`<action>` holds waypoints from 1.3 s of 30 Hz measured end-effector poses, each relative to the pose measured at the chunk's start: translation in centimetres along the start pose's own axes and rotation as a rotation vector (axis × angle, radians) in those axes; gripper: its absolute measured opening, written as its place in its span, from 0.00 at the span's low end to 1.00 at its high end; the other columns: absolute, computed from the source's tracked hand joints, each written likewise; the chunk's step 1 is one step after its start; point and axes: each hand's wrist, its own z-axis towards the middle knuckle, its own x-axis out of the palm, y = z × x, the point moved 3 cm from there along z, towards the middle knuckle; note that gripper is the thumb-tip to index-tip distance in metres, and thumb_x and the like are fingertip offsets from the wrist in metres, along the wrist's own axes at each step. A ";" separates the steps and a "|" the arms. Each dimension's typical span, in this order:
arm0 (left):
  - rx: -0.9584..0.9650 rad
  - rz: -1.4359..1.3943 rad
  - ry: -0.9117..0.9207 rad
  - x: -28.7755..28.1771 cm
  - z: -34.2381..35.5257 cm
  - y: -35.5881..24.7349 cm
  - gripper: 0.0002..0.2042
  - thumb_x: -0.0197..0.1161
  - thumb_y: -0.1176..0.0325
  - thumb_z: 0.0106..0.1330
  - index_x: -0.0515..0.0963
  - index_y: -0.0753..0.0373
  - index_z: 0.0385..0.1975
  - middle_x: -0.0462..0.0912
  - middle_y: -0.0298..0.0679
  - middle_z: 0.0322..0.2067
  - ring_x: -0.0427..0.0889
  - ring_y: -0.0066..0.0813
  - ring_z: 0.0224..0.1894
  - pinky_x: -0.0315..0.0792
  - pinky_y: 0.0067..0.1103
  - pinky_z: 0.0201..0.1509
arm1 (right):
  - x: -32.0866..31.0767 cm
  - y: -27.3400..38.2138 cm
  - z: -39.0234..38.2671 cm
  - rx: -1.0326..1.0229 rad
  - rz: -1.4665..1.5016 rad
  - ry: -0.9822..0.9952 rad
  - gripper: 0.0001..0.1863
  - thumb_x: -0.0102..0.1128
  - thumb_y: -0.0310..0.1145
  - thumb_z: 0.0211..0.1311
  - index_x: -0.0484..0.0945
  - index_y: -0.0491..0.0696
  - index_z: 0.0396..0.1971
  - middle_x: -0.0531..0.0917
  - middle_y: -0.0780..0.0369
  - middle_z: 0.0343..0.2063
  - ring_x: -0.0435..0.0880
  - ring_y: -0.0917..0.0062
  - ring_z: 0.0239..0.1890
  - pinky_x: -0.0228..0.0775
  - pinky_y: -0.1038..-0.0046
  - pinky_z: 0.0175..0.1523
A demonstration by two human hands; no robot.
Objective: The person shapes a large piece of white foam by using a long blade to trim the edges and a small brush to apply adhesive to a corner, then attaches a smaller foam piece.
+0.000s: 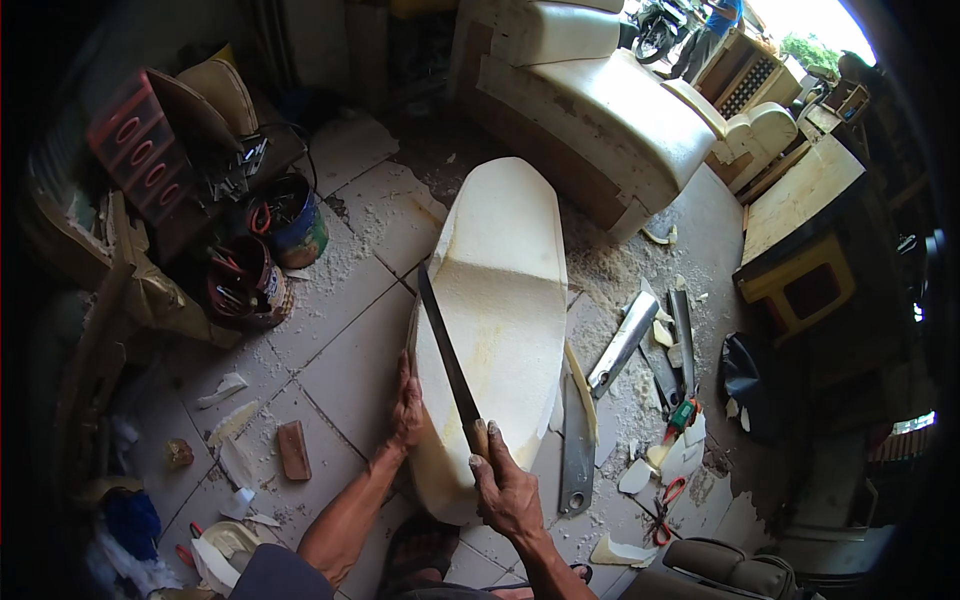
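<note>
A long, cream foam seat pad [505,310], shaped like a motorcycle seat, lies lengthwise before me with its far end raised. My right hand [508,490] is closed round the light brown handle of a long knife [448,350]. Its dark, narrow blade points away and slightly left, along the pad's left edge. Whether the blade cuts into the foam or only rests on it, I cannot tell. Against the pad's left side, my left hand [405,408] lies with fingers stretched out flat. The pad's underside is hidden.
Foam crumbs litter the tiled floor [325,350]. Metal strips [625,343], a grey blade-like piece [577,450] and red-handled scissors [667,510] lie right. Tool-filled buckets [262,285] and a brick [293,450] are left. A large sofa [600,110] stands behind; a person [710,35] is far off.
</note>
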 end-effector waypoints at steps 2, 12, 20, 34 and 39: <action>0.005 0.018 -0.009 -0.5 -0.4 -0.5 0.28 0.43 0.57 0.82 0.57 0.69 0.74 0.59 0.56 0.74 0.56 0.48 0.77 0.49 0.34 0.80 | 0.6 -0.1 -0.2 -0.055 -0.039 -0.048 0.32 0.57 0.40 0.74 0.62 0.52 0.75 0.87 0.44 0.41 0.90 0.57 0.36 0.79 0.63 0.44; 0.018 0.061 -0.021 -1.0 -0.3 -1.1 0.27 0.41 0.59 0.82 0.56 0.69 0.75 0.58 0.54 0.75 0.56 0.46 0.77 0.50 0.33 0.80 | 1.8 0.3 -0.6 -0.139 -0.038 -0.010 0.33 0.55 0.34 0.74 0.58 0.60 0.76 0.82 0.50 0.58 0.87 0.55 0.52 0.78 0.66 0.53; 0.029 0.099 -0.032 -1.2 0.1 -1.7 0.27 0.39 0.60 0.83 0.55 0.68 0.75 0.57 0.52 0.75 0.56 0.45 0.77 0.50 0.32 0.79 | 1.3 1.4 0.6 0.042 -0.132 0.119 0.34 0.55 0.36 0.73 0.58 0.62 0.76 0.82 0.48 0.55 0.85 0.48 0.51 0.78 0.61 0.55; 0.029 -0.040 -0.055 0.3 -0.7 -0.6 0.25 0.38 0.63 0.83 0.57 0.68 0.75 0.58 0.51 0.75 0.55 0.44 0.78 0.48 0.33 0.80 | 0.3 1.4 -0.3 -0.017 -0.154 0.092 0.33 0.56 0.35 0.72 0.60 0.58 0.75 0.84 0.44 0.47 0.86 0.48 0.47 0.77 0.57 0.53; 0.012 0.015 -0.017 -0.5 0.4 -1.1 0.27 0.35 0.61 0.83 0.53 0.69 0.76 0.52 0.55 0.77 0.50 0.47 0.79 0.44 0.34 0.82 | 0.3 -2.1 -2.3 -0.324 -0.080 -0.061 0.33 0.55 0.38 0.72 0.60 0.61 0.75 0.85 0.42 0.42 0.85 0.44 0.45 0.77 0.56 0.50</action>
